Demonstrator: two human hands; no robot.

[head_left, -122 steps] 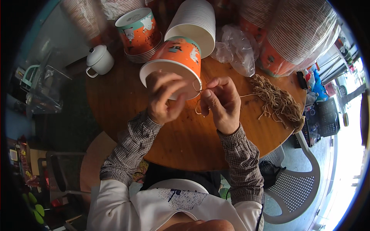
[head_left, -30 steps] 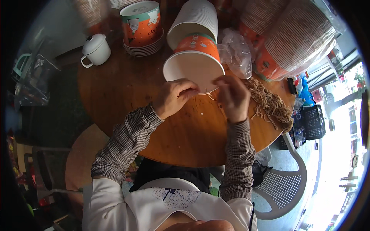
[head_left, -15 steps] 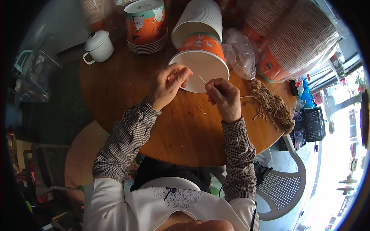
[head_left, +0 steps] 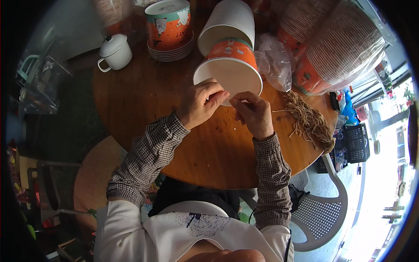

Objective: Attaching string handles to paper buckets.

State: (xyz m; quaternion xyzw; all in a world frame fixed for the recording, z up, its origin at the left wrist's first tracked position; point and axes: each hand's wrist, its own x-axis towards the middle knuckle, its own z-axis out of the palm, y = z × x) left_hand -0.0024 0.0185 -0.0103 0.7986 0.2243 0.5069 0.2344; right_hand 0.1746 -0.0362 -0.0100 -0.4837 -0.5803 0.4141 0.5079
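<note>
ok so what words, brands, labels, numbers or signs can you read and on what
Upturned orange-and-green tub: dark lettering on its side, which I won't copy.
Its white base: marks too small to read.
Orange tub on its side: pale pictures, no legible words.
Plastic-wrapped tubs: prints too small and blurred.
White shirt: dotted purple design, no clear words.

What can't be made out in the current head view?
All in the head view:
- Anything pinched by the left hand or right hand: too small, covered by fingers.
- Part of the tub's near rim: behind both hands.
- The mug's inside: under its lid.
- The left rear stack's top: cut off by the upper edge.
</note>
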